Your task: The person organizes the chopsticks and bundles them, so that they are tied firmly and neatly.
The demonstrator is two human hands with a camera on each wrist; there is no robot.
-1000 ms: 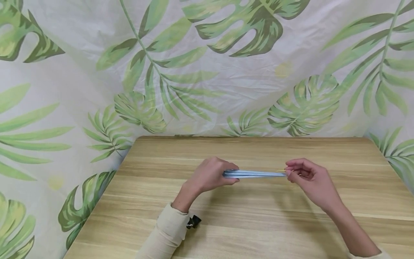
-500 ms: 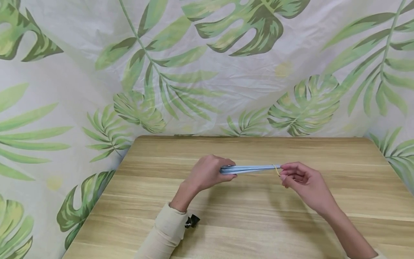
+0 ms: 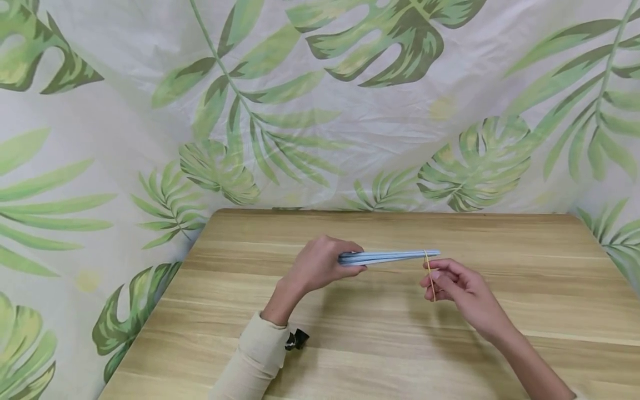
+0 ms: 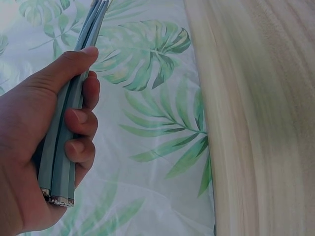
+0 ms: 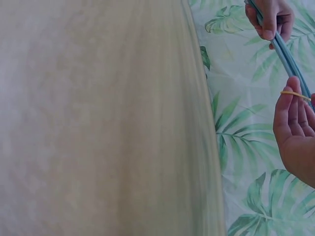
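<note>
In the head view my left hand [image 3: 322,264] grips a narrow bundle of slim light-blue sticks [image 3: 385,256] held level above the table. The left wrist view has the thumb along one side of the bundle [image 4: 64,132] and the fingers curled round it, the cut ends showing near the palm. A thin yellow rubber band [image 3: 430,278] crosses the bundle close to its right end and stretches down to my right hand [image 3: 462,289]. The band passes over the right hand's bent fingers, near the thumb tip. In the right wrist view the rubber band [image 5: 294,94] crosses the fingertips.
Both hands are over a wood-grain table [image 3: 375,344]. Behind it hangs a pale cloth [image 3: 380,128] printed with green leaves. A small black clip-like object [image 3: 298,339] shows beside the left sleeve cuff [image 3: 265,339].
The right hand has shifted down and slightly left, away from the bundle's tip, which is now exposed. The yellow band is now drawn out long below the bundle. The left hand has risen slightly.
</note>
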